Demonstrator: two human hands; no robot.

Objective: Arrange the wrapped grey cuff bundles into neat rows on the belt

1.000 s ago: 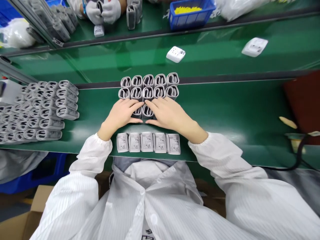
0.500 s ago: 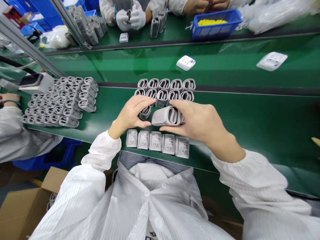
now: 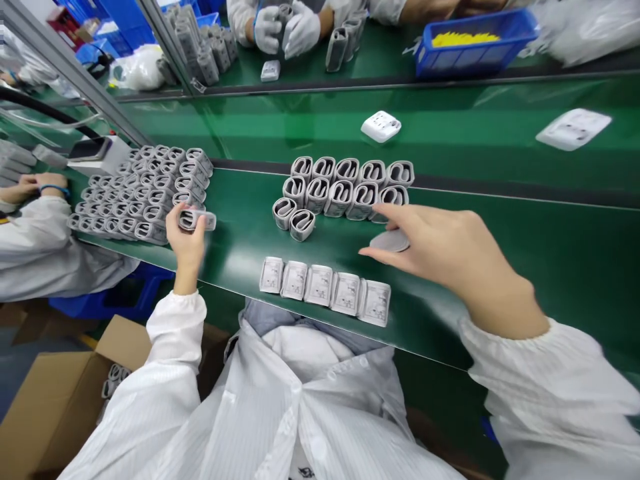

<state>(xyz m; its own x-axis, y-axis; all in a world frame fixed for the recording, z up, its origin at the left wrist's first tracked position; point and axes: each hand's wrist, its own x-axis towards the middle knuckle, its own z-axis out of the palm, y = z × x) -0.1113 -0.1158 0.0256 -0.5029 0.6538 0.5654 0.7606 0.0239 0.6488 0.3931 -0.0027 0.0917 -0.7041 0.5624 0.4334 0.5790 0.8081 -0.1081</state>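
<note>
At the edge of the large group of rolled grey cuffs (image 3: 150, 177), my left hand (image 3: 186, 243) has its thumb and fingers closed on one rolled cuff (image 3: 206, 221). My right hand (image 3: 445, 250) grips a grey cuff (image 3: 390, 241) between thumb and fingers, raised over the bench; most of it is hidden by the hand. Beyond that hand stand two rows of rolled cuffs (image 3: 341, 198) on end. Two more rolled cuffs (image 3: 303, 225) stand in front of them at the left. Nearer to me, several cuffs lie in a row with their printed faces (image 3: 320, 285) up.
White devices (image 3: 381, 126) lie on the green strip behind the bench (image 3: 500, 227). Across it, a co-worker's gloved hands (image 3: 300, 30) work near a blue bin (image 3: 475, 50) of yellow pieces. Another person's hands (image 3: 47, 185) are at far left. A cardboard box (image 3: 55, 393) stands below.
My left hand has moved left to the large group and taken hold of a cuff. A second cuff now stands in the front row. My right hand has shifted right, holding a cuff.
</note>
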